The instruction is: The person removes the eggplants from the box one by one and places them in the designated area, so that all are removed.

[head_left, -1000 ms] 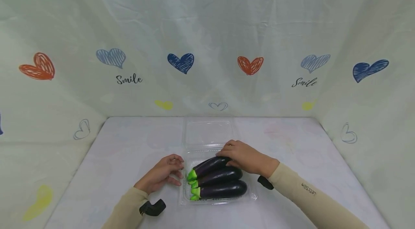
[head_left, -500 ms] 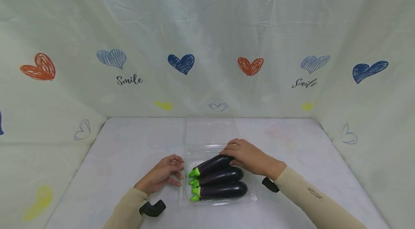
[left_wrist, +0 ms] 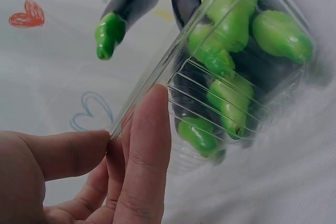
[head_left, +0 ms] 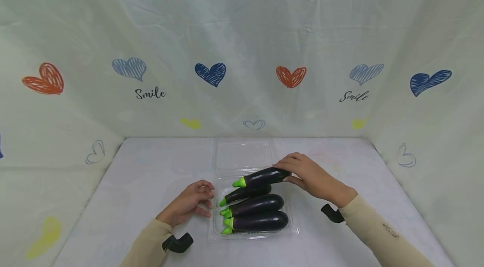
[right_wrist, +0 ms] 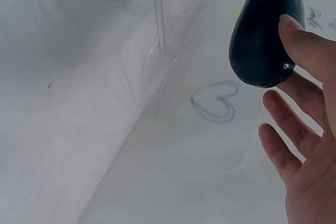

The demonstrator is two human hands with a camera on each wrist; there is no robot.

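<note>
An eggplant (head_left: 262,177) with a green stem end is raised over the back edge of a clear plastic container (head_left: 254,236). My right hand (head_left: 311,176) pinches it by its rounded dark end between thumb and fingers, its other fingers spread apart in the right wrist view. Inside the container lie several more eggplants (head_left: 261,221), stems toward the left; the left wrist view shows stems stacked in layers (left_wrist: 228,17). At the container's left side, my left hand (head_left: 189,203) pinches its rim between thumb and index finger, seen close in the left wrist view.
The container's hinged clear lid (head_left: 243,153) lies folded back behind it. A white table (head_left: 151,174) stretches out on both sides, and a white curtain (head_left: 249,32) printed with hearts stands around it. Black straps (head_left: 177,242) sit at both wrists.
My right hand has lifted the eggplant off the pile and carried it up, back and to the right, exposing another eggplant beneath. My left hand has stayed at the rim.
</note>
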